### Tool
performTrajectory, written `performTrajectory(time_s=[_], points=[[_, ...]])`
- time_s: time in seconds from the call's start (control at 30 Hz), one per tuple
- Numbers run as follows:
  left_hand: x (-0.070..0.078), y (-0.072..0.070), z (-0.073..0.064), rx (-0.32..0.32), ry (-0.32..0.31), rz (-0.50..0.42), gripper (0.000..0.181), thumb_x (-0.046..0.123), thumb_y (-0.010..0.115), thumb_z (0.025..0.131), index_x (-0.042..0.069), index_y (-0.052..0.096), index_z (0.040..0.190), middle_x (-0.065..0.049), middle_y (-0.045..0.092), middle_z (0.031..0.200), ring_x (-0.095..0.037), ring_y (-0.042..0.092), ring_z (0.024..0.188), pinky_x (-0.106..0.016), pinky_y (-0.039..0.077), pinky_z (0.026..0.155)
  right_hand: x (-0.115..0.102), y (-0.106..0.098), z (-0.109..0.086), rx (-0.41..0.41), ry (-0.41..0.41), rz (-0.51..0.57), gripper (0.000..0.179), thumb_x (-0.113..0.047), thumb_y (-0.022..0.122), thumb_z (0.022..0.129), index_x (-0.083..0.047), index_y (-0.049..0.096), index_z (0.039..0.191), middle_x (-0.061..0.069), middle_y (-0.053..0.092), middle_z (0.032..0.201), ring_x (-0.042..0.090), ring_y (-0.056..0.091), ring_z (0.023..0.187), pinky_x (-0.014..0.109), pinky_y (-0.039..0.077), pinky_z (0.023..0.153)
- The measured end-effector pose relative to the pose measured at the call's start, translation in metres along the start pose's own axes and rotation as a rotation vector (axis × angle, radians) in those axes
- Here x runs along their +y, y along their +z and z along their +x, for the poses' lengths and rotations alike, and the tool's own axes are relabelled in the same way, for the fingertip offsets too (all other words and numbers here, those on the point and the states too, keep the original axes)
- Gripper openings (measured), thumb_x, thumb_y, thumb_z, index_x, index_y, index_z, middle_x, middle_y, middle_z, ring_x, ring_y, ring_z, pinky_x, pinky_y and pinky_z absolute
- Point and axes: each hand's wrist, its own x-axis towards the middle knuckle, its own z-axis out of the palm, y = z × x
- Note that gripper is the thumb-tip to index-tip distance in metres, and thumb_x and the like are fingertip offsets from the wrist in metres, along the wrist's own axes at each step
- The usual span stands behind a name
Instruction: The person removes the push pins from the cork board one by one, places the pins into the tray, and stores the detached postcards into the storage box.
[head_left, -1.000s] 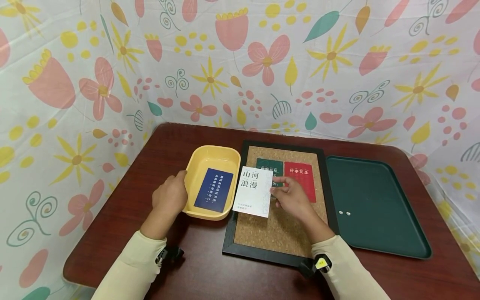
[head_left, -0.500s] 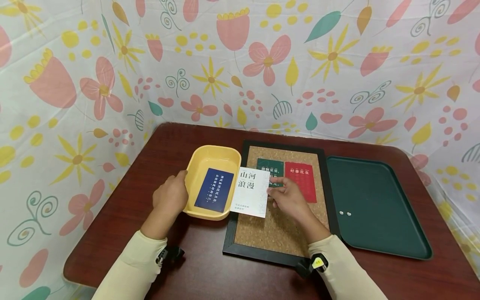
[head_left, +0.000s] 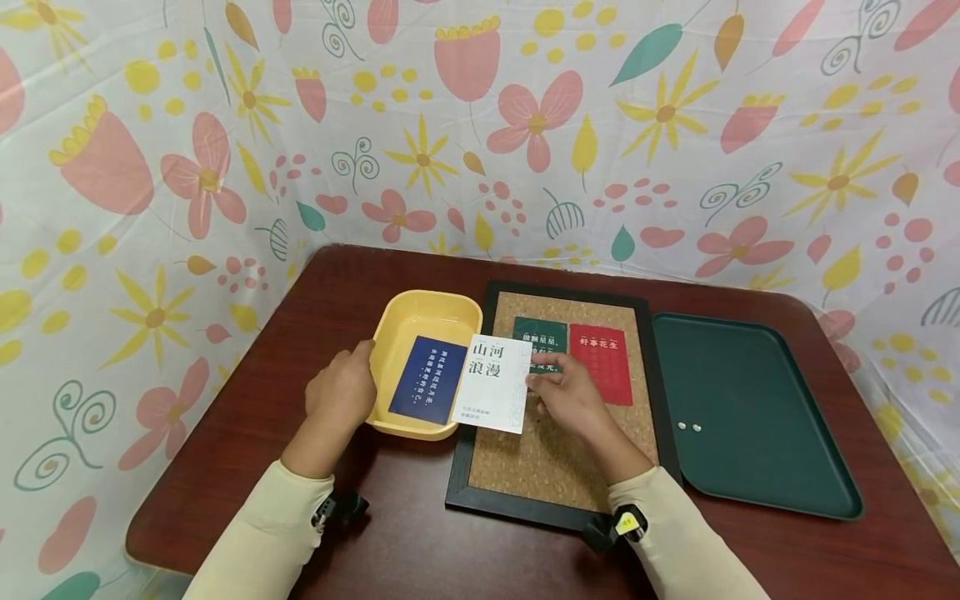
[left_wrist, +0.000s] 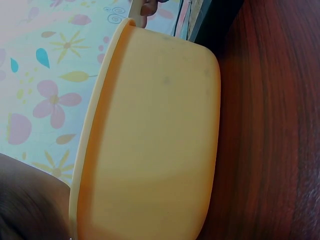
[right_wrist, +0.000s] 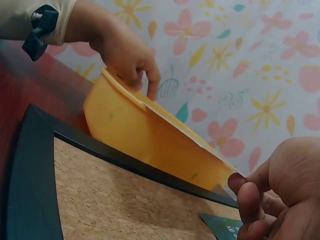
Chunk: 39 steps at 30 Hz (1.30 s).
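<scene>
At seven o'clock in the head view, a cream left sleeve (head_left: 255, 533) is covering the forearm, and a black left strap (head_left: 323, 510) is circling its wrist end, a blocky black left mount (head_left: 351, 507) sitting at three o'clock from it. At five o'clock, a matching right sleeve (head_left: 686, 533) is wearing a dark right strap (head_left: 640, 518) with a bright yellow patch (head_left: 626, 523). At ten o'clock in the right wrist view, the left mount is showing angular edges and a small silvery screw (right_wrist: 36, 16).

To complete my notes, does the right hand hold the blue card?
No, the right hand holds the white card, while the blue card lies in the yellow tray.
</scene>
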Motion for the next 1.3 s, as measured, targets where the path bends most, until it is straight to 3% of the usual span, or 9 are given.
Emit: performTrajectory(time_s=[0.67,1.13,1.3], points=[[0.0,0.001,0.0,-0.001,0.005,0.0,0.045,0.006,0.046,0.103,0.015,0.054,0.146,-0.021,0.066,0.111,-0.041,0.068,0.085,-0.057,0.053,0.064,-0.002,0.011,0.001,0.002,-0.025,0.023,0.036,-0.007,0.064,0.098,0.0,0.055,0.133,0.015,0.073,0.092,0.021,0.058,0.057,0.029,0.045,0.052],[0.0,0.002,0.0,0.004,0.006,0.008,0.045,0.005,0.047,0.103,0.014,0.054,0.146,-0.021,0.066,0.109,-0.041,0.067,0.083,-0.056,0.053,0.063,-0.008,0.02,0.002,-0.011,-0.049,0.011,0.036,-0.009,0.064,0.099,0.001,0.055,0.132,0.016,0.073,0.096,0.029,0.06,0.06,0.028,0.042,0.051],[0.0,0.002,0.0,0.007,0.004,0.007,0.045,0.005,0.047,0.102,0.015,0.054,0.146,-0.021,0.066,0.109,-0.041,0.067,0.083,-0.056,0.053,0.063,-0.007,0.022,0.003,-0.017,-0.054,0.011,0.035,-0.008,0.064,0.099,0.002,0.056,0.131,0.015,0.073,0.093,0.026,0.059,0.059,0.029,0.043,0.052]])
